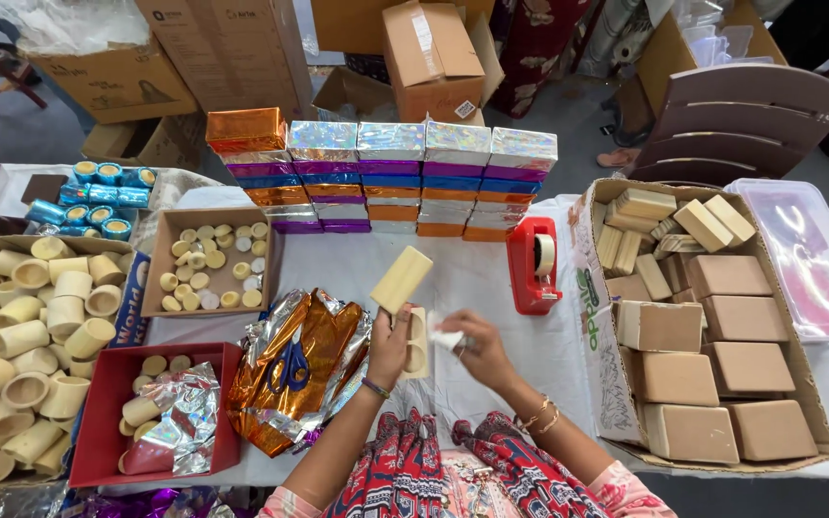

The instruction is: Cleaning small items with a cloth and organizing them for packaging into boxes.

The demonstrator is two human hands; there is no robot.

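The left hand (390, 341) gripped a cream cardboard sleeve (401, 278), tilted up above the table's (472, 278) front middle. The right hand (480, 347) pinched a small white piece (445, 339) beside it. Judging by the scene, work was well along: wrapped boxes (386, 173) were stacked at the back edge, yet many plain boxes (712, 355) waited in the carton (606, 364) at the right edge.

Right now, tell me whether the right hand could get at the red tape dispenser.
Probably yes: the right hand sits just short of the red tape dispenser, with only bare tablecloth between them.
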